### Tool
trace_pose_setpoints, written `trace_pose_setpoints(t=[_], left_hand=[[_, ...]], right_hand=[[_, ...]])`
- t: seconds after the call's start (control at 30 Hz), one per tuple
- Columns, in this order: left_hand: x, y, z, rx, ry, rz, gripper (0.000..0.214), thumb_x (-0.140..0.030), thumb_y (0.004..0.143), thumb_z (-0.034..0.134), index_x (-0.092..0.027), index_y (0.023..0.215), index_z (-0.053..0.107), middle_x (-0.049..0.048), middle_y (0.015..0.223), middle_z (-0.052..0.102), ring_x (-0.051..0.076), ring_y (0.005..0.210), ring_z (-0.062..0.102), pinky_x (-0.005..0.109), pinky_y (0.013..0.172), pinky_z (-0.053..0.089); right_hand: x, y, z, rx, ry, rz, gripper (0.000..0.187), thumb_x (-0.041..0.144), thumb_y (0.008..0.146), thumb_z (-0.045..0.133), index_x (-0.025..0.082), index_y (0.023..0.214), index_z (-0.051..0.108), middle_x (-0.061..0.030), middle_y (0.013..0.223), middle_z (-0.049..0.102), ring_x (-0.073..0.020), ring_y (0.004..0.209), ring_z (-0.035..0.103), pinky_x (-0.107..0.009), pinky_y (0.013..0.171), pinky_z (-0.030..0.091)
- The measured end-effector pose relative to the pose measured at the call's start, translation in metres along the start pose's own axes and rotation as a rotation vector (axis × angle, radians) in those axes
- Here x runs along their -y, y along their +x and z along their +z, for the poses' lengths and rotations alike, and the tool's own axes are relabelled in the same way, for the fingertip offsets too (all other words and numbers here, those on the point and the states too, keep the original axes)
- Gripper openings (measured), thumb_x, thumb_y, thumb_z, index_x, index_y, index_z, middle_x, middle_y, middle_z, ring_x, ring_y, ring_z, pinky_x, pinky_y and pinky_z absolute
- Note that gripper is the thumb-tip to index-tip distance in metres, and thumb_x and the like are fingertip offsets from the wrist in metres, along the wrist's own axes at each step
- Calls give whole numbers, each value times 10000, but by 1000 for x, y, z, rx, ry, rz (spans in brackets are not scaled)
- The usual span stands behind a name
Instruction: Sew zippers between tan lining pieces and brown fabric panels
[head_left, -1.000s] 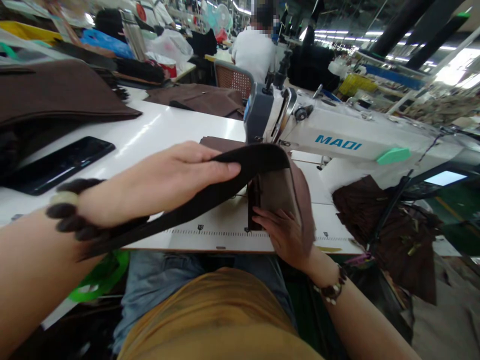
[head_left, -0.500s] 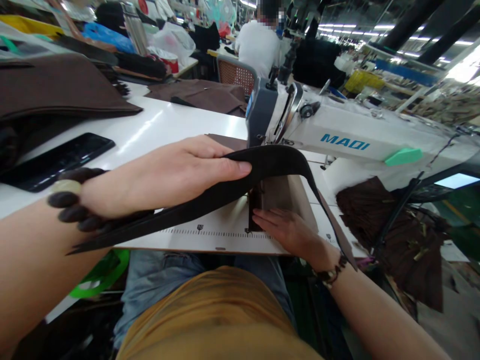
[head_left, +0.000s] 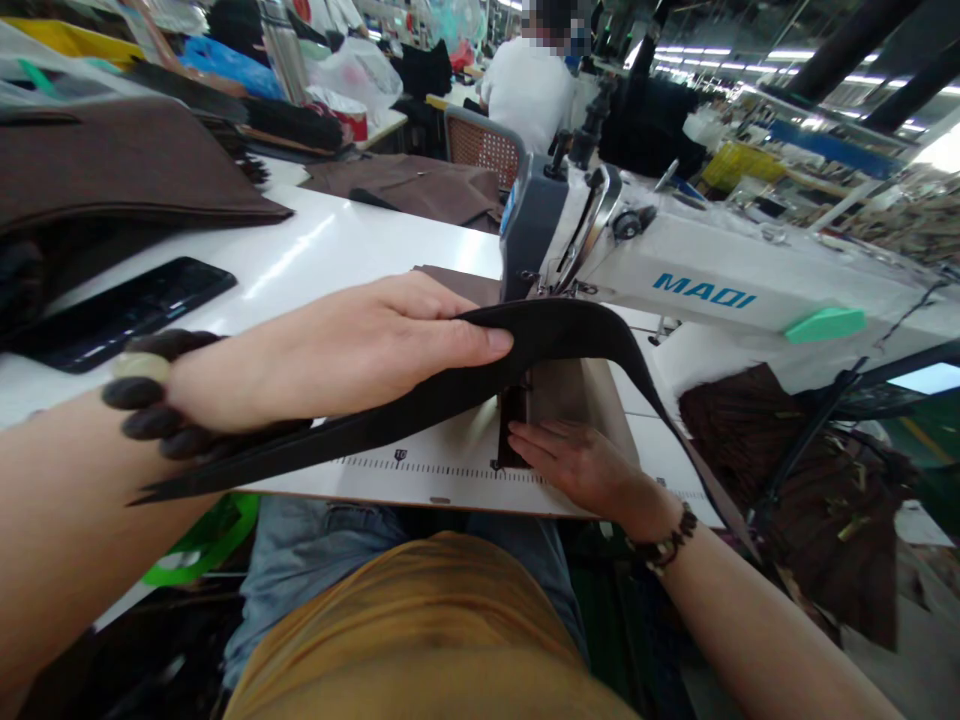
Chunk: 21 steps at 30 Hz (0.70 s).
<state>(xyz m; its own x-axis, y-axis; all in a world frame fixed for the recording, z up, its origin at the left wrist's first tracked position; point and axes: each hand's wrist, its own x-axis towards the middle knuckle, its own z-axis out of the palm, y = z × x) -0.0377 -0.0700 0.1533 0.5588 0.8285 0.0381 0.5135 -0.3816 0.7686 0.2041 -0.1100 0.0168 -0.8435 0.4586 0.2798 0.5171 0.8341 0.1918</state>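
Observation:
A long black fabric strip (head_left: 570, 328) arches in front of the needle area of a white sewing machine (head_left: 750, 270). My left hand (head_left: 375, 340) grips this strip, thumb on top and fingers hidden behind it; one end trails back under my wrist, the other droops to the right past the table edge. Beneath the arch, my right hand (head_left: 581, 462) lies flat with fingers stretched over a brown fabric piece (head_left: 559, 395) on the machine bed. The needle and presser foot are mostly hidden by the strip.
A dark phone (head_left: 142, 305) lies on the white table (head_left: 360, 235) at left, near stacked brown fabric (head_left: 135, 165). More brown pieces (head_left: 420, 185) lie at the back. Bundled brown fabric (head_left: 802, 500) hangs at right. A person in white (head_left: 529, 95) sits beyond the machine.
The view has shifted slightly. The strip's right end reaches a little further right and down. Both hands keep nearly the same places and hold.

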Motion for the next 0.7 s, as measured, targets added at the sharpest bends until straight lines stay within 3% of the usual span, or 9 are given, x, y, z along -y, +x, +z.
trace_pose_setpoints(t=[0.17, 0.3, 0.43, 0.7], left_hand=[[-1, -1, -1, 20, 24, 9, 307, -397, 800, 436, -197, 850, 664, -42, 728, 578, 197, 805, 607, 225, 622, 505], [-2, 0, -1, -9, -6, -2, 346, -377, 830, 373, -195, 832, 666, -44, 691, 561, 196, 807, 614, 232, 626, 504], [-3, 1, 0, -12, -33, -10, 358, -330, 843, 344, -177, 800, 665, -43, 682, 554, 201, 841, 611, 233, 647, 502], [1, 0, -1, -41, -62, -28, 356, -281, 850, 333, -177, 760, 661, -42, 682, 556, 207, 862, 609, 240, 655, 512]], right_hand=[[-2, -7, 10, -113, 155, 72, 247, 87, 886, 420, 108, 1049, 605, -83, 1088, 615, -183, 919, 598, -335, 788, 545], [-4, -10, 12, -208, 325, 168, 227, 107, 898, 433, 149, 1054, 593, -61, 1070, 625, -152, 882, 611, -323, 749, 547], [-2, -10, 11, -187, 321, 165, 242, 105, 902, 421, 179, 1061, 588, -53, 1077, 624, -158, 866, 621, -356, 762, 542], [-3, -13, 15, -126, 261, 106, 267, 89, 889, 405, 138, 1062, 602, -73, 1101, 613, -161, 889, 607, -343, 769, 531]])
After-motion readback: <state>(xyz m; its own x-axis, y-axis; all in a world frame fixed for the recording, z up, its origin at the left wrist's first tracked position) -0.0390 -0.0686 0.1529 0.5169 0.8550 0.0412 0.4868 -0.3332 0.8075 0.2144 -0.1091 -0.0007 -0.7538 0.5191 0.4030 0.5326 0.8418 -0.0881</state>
